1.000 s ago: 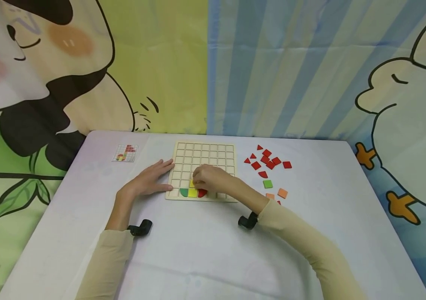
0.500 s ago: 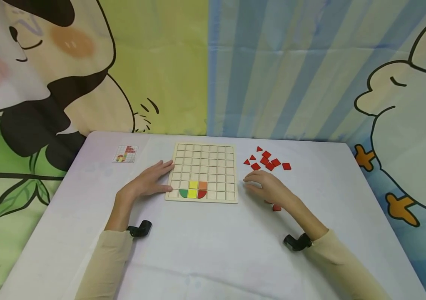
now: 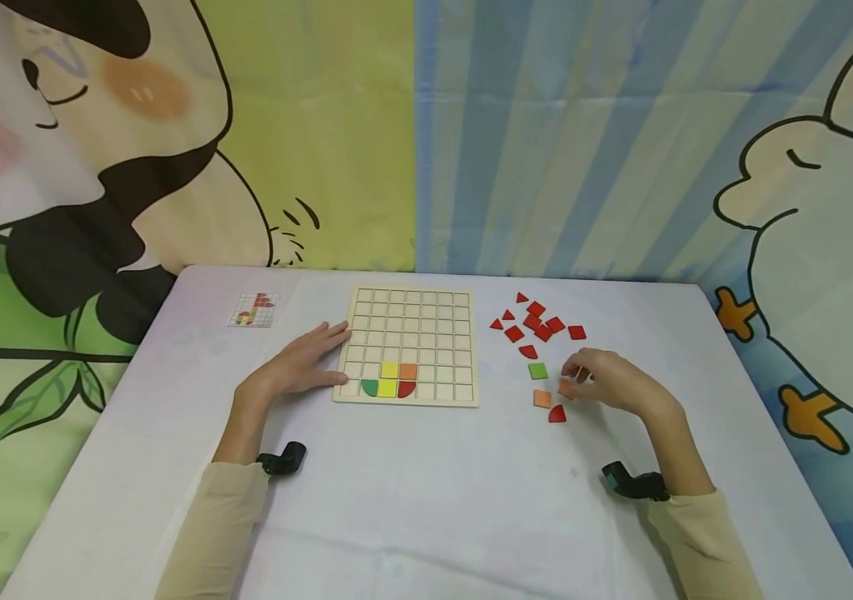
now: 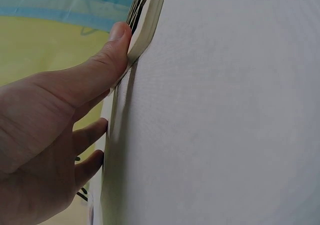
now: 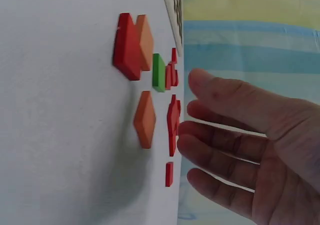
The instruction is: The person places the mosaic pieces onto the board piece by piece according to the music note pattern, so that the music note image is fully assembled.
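Observation:
A pale gridded board [image 3: 426,329] lies on the table, its left edge touched by my left hand [image 3: 302,358] with fingers and thumb extended. Low on the grid sit two yellow squares [image 3: 389,372], an orange square [image 3: 408,372], a green quarter-circle [image 3: 369,387] and a red quarter-circle [image 3: 406,389]. Right of the board, my right hand [image 3: 609,379] hovers beside a loose orange square [image 5: 145,120], fingers loosely bent. In the right wrist view a gap shows between the fingertips and that square, and the hand holds nothing.
Near the right hand lie a green square [image 3: 538,371], another orange square [image 3: 542,399] and a red quarter-circle [image 3: 557,414]. Several red squares and triangles [image 3: 534,320] are scattered behind them. A small printed pattern card [image 3: 253,309] lies at the back left.
My right hand has left the board and moved right to the loose pieces. An orange square now shows on the board where the hand was. The left hand has stayed put.

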A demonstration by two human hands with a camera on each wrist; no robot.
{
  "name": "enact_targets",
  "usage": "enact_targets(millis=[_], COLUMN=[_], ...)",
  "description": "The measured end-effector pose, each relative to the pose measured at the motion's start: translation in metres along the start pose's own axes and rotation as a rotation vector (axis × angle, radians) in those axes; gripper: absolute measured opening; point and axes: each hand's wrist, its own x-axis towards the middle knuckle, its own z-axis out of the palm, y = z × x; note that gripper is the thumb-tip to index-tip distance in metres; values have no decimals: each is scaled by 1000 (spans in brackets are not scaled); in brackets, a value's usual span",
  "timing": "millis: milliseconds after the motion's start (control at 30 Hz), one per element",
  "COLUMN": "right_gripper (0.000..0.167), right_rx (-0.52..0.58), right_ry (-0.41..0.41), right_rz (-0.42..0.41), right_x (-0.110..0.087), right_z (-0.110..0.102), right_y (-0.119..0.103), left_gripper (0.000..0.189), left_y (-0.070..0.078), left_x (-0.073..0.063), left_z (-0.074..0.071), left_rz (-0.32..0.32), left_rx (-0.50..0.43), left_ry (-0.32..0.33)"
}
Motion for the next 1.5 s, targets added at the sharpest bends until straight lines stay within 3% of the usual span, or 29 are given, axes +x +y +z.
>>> enact_targets(millis=[100,333,533,833,1100,1267,1367,1500], right_gripper=[28,32,34,32,22,22,22,23], right_rx=[-12,-32,-52,-59,-20,26,53,81], right_ry=[-59,-57,-121,-88,-73,-21,19,44], right_rz=[25,34,120,147,88,57,-22,-160], right_x=[-2,1,2,6,7,7,11,26], right_z=[-2,-1,-1,6,7,-2,-9,-12], right_y=[1,2,3,6,13,11,-2,-37], left_gripper=[88,89,90,89,88,88,88,88], left_y=[0,-2,-3,-3,-2,-2,-2,-2], left_x=[0,3,3,2,0,0,1,0], left_z=[-1,0,1,0,1,3,2,3], left_rz=[4,5,-4,10,14,16,15,12], left_rx=[-9,-4,-2,2,-7,1,7,-7], left_ry=[2,6,5,6,17,14,17,18])
